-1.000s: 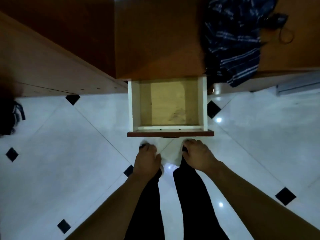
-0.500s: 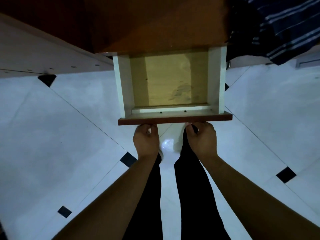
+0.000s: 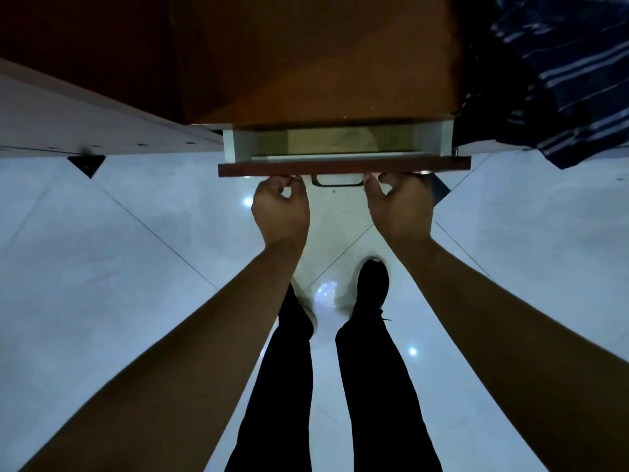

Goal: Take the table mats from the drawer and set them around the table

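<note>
Under the brown surface (image 3: 316,59), the bare drawer (image 3: 343,165) sticks out less than before, with the left hand (image 3: 280,207) and right hand (image 3: 400,206) curled, pressing its front.

Nothing in view carried writing that could be read: no label, brand, number or sign showed on any surface, and the dim light left no lettering to make out.
</note>
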Tool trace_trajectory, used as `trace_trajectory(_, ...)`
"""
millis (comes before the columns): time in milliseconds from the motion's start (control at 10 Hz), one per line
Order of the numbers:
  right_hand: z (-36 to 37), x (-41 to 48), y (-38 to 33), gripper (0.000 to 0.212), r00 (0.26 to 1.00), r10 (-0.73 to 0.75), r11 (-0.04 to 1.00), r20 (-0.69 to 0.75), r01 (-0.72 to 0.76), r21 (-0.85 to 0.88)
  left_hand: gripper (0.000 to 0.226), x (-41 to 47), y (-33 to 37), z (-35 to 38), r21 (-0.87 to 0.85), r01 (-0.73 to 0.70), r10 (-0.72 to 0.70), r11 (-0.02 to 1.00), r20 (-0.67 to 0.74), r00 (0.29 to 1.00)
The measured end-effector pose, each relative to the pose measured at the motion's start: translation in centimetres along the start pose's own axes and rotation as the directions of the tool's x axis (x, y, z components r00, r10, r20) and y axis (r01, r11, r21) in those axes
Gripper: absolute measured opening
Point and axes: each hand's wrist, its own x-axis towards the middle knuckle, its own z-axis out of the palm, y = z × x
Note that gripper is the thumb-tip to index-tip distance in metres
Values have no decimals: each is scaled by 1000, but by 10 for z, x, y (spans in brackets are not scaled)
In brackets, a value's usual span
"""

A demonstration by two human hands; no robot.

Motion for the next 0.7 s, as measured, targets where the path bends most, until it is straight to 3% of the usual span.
trace_trajectory(100,1,18,-10,47,998,-31,999,-49,29,-33,21,19,9,9,-14,-13,13,1000,-13,1000)
trace_trajectory(300,-2,53,-26,57,999,-23,983,45,31,-179,22,50,21,16,110,-121,122,986,-3,992)
trace_trajectory(500,-13,63,-35,47,983,-30,964,181,77,-256,26,62,27,7,265,-264,239,928,123,963)
trace_trajectory(600,-34,45,-37,43,961,-24,951,276,107,-289,28,46,33,-16,335,-356,276,872,262,925)
trace_trajectory(700,-65,11,-33,35,955,-112,919,275,205,-338,29,13,33,-53,433,-459,319,776,358,878)
